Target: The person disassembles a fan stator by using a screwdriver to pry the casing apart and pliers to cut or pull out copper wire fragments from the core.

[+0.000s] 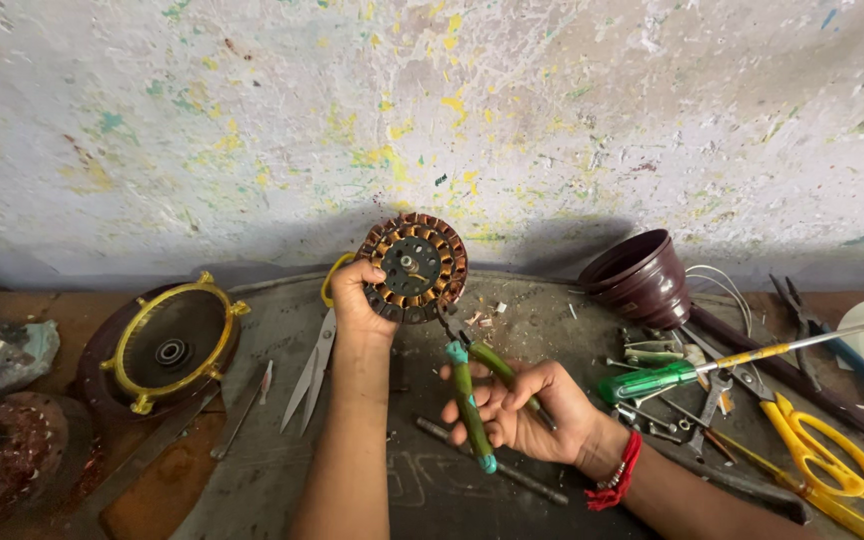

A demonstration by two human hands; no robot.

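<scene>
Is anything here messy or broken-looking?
Yes. The left hand holds a round coil-wound motor part out of its housing, and the right hand grips it with green-handled pliers. The brown cup-shaped cover lies tipped on its side. The wall is chipped and paint-splattered.

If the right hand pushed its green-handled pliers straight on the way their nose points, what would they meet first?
The right hand aims the green-handled pliers up and slightly left. Their nose already sits at the lower rim of the round copper-wound stator held by the left hand, so that stator comes first; whether they actually touch is unclear.
</scene>
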